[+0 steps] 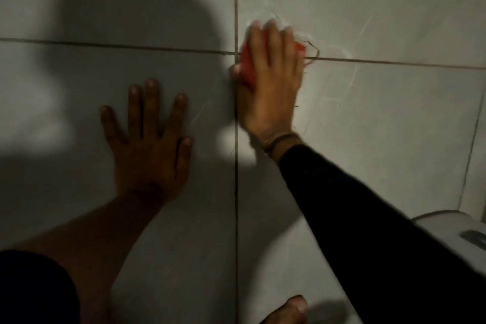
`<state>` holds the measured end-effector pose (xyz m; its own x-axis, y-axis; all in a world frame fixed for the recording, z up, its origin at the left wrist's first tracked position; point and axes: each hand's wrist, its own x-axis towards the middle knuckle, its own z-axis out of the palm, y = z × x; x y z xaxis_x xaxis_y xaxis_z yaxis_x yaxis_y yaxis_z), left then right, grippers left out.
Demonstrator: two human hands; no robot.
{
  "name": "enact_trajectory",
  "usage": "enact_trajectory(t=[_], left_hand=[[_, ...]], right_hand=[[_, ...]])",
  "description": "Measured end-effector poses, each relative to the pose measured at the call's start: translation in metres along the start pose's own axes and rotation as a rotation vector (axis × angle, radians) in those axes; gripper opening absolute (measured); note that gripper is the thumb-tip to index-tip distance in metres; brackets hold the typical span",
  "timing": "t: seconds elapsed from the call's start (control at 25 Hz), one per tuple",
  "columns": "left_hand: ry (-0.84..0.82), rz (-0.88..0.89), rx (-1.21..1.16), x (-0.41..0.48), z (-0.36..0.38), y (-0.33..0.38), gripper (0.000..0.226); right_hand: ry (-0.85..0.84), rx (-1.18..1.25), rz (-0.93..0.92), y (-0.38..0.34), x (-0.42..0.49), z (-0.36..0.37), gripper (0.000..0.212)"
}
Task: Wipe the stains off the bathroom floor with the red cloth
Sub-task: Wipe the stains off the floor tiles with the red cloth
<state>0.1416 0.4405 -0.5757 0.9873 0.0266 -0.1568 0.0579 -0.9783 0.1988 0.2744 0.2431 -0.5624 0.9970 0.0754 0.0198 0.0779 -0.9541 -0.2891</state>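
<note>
My right hand [271, 79] presses a red cloth [247, 66] flat against the grey tiled floor [381, 118], right where two grout lines cross. Only a strip of the cloth shows beside my thumb and a corner past my little finger. Loose threads trail from it to the right. Faint pale streaks mark the tiles around and to the right of the cloth. My left hand [150, 144] lies flat on the tile to the left, fingers spread, holding nothing, in deep shadow.
A white rounded fixture [457, 229] sits at the lower right edge. A bare foot [289, 310] shows at the bottom. A large shadow of my head and body covers the left tiles. A tile joint runs down the far right.
</note>
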Motion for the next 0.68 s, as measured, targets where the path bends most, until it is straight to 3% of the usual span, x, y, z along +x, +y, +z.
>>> enact_trajectory(t=[0.08,0.16,0.28,0.36,0.48,0.56,0.68], left_hand=[[0.013,0.001,-0.008,-0.001,-0.001,0.0,0.074],[0.016,0.004,0.001,0.0,0.001,0.001,0.075],[0.017,0.003,0.02,-0.001,0.003,0.001,0.075],[0.004,0.005,0.013,0.0,0.004,0.0,0.075],[0.001,-0.002,-0.001,0.0,0.003,0.001,0.075],[-0.001,-0.004,-0.013,0.001,0.003,0.0,0.075],[-0.004,0.001,-0.036,0.001,0.001,0.0,0.074]], right_hand=[[-0.121,0.043,-0.209,-0.022,-0.073,0.006,0.071],[-0.3,-0.015,-0.306,-0.01,-0.176,-0.014,0.075],[-0.381,-0.156,-0.14,0.06,-0.251,-0.057,0.077],[-0.288,-0.211,0.083,0.11,-0.22,-0.074,0.073],[-0.017,-0.119,0.335,0.137,-0.086,-0.062,0.073],[0.063,-0.123,0.25,0.104,-0.017,-0.035,0.075],[-0.175,-0.132,-0.144,0.048,-0.078,-0.01,0.078]])
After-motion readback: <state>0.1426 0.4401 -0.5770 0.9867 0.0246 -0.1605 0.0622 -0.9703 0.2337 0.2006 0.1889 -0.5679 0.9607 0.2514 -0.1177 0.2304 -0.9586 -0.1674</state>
